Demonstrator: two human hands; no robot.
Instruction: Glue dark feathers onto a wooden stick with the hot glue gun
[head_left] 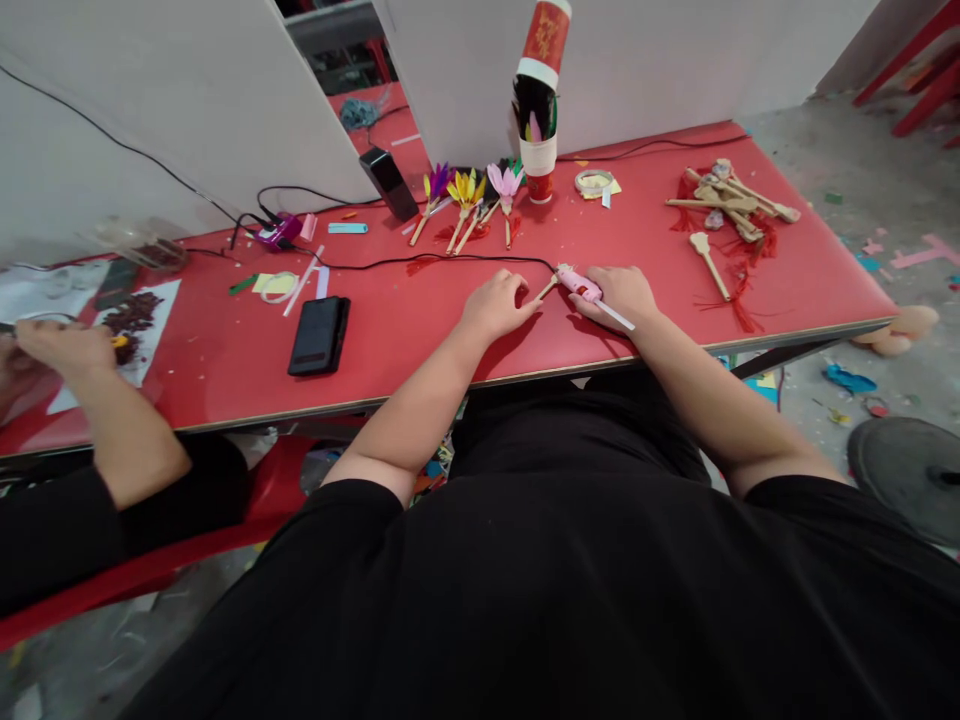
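At far left of the frame, a co-worker's hand (pixel 64 345) rests on paper (pixel 154 335) strewn with dark bits. Right of it, a black phone (pixel 319 335) lies flat on the red bench (pixel 420 330). Upper centre: three feather flowers (pixel 465 195) on sticks, and stacked cups (pixel 538 110) standing behind them. Centre: the left hand (pixel 496 305), fingers curled down on the bench, pinches the end of a thin stick (pixel 547 289). Just right, the right hand (pixel 622 298) is closed around a pink glue gun (pixel 579 284), its nozzle touching the stick's tip; a black cord (pixel 450 258) runs left from the gun. Upper right: tape roll (pixel 593 182), then a heap of wooden spoons (pixel 731 200) with red tassels.
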